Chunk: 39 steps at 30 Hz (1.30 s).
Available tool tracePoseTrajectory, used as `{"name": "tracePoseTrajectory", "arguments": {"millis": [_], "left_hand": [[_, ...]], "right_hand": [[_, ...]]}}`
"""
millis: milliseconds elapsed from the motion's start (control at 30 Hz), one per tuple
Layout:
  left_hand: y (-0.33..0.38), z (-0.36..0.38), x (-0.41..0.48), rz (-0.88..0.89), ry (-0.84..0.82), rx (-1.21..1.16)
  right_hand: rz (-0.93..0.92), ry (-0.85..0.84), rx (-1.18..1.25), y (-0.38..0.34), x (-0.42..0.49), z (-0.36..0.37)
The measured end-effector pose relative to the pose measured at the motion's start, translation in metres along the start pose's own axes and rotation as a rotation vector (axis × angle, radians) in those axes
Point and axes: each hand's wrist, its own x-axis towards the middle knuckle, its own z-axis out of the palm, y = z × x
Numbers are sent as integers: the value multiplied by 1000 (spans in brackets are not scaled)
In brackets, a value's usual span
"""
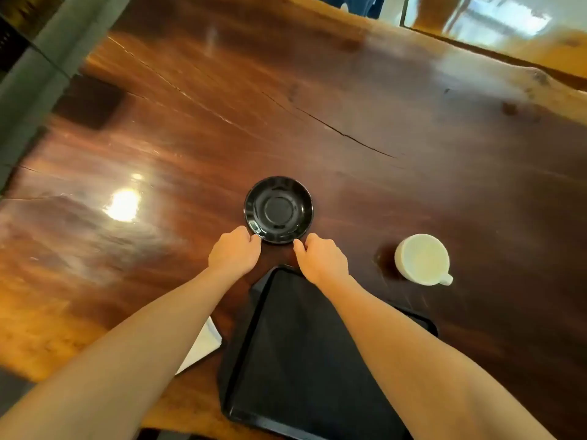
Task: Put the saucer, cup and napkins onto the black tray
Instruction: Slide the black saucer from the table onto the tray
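A glossy black saucer (pixel 279 209) lies flat on the wooden table, just beyond the black tray (pixel 298 354). My left hand (pixel 233 252) touches the saucer's near left rim with its fingertips. My right hand (pixel 320 257) touches the near right rim, with its wrist over the tray's far corner. The saucer rests on the table. An empty white cup (pixel 422 258) stands to the right, its handle pointing toward me. White napkins (pixel 203 346) lie left of the tray, partly hidden under my left forearm. The tray holds nothing.
The dark polished wooden table (pixel 222 122) stretches far and left, with a long crack and bright light reflections. A grey bench or cushion (pixel 38 77) runs along the table's left edge. A glass panel and floor show at the far right.
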Motion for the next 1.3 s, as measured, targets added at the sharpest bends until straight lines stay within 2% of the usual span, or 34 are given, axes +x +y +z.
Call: {"name": "tracePoseTrajectory", "arguments": {"millis": [200,400,633,800,1100,1300], "left_hand": [[-3,-1,14,-67,-33,-95],[-5,0,27,-55,-32,-185],[1,1,35,-106,-71,-377],[7,2,37,-90,-67,-427],[8,-1,10,-83,-101,-421],[3,-4,-26,-75,-72,-403]], "right_hand": [[114,18,203,-7,17,4],[199,22,440,-12,37,16],[297,-112,565,-21,43,8],[355,-173,715,-23,41,0],[396,-132,794,-11,18,8],[323,-122,747,-3,-12,7]]}}
